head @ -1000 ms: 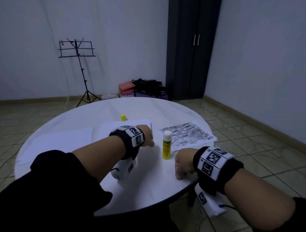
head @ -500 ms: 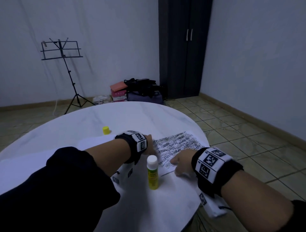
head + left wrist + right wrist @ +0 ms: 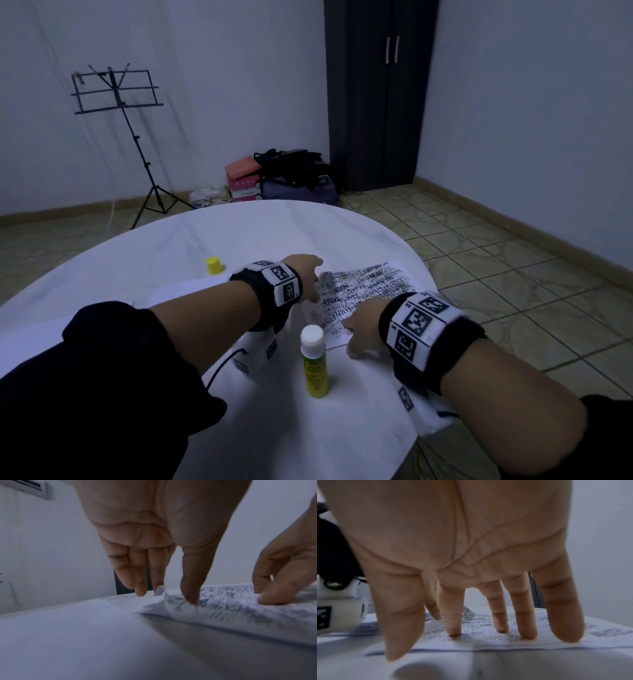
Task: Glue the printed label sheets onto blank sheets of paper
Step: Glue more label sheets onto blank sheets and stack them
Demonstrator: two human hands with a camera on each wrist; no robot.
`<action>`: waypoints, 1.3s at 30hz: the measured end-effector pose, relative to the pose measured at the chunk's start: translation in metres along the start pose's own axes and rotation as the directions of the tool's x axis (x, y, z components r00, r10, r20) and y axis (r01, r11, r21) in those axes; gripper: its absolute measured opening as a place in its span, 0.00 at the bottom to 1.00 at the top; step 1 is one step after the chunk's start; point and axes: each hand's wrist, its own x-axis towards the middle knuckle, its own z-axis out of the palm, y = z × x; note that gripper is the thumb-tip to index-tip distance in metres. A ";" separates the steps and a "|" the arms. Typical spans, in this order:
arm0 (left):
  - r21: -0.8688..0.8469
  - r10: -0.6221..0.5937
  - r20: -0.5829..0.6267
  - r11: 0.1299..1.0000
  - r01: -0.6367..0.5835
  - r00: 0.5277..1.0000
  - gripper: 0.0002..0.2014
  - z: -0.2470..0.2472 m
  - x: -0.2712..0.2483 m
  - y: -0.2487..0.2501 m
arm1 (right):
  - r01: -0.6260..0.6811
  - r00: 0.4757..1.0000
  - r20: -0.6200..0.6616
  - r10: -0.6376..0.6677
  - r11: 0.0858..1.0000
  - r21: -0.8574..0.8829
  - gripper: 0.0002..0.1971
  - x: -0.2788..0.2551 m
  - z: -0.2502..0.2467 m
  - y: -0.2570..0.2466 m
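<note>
The label sheet (image 3: 368, 294) lies on the table (image 3: 239, 233) right of the blank paper (image 3: 60, 628); the right hand (image 3: 363, 327) presses it flat with straight fingers (image 3: 527, 623), likely to steady it, while the left hand (image 3: 305, 277) pinches its raised corner, probably to peel the top sheet; the glue stick (image 3: 313, 363) stands uncapped nearby, its cap (image 3: 214, 265) apart; print is blurred, unreadable.

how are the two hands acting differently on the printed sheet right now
The left hand pinches the near-left edge of the printed label sheet between thumb and fingers and lifts it off the table; the right hand only presses fingertips down on it. The left hand's thumb and fingers close together; the right hand's fingers are straight and spread. Both touch the same sheet.
</note>
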 end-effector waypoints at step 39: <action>-0.668 -0.116 0.229 0.704 0.242 0.967 0.08 0.002 -0.005 0.001 | -0.069 0.992 -0.083 0.093 0.965 0.255 0.27 -0.004 -0.002 0.006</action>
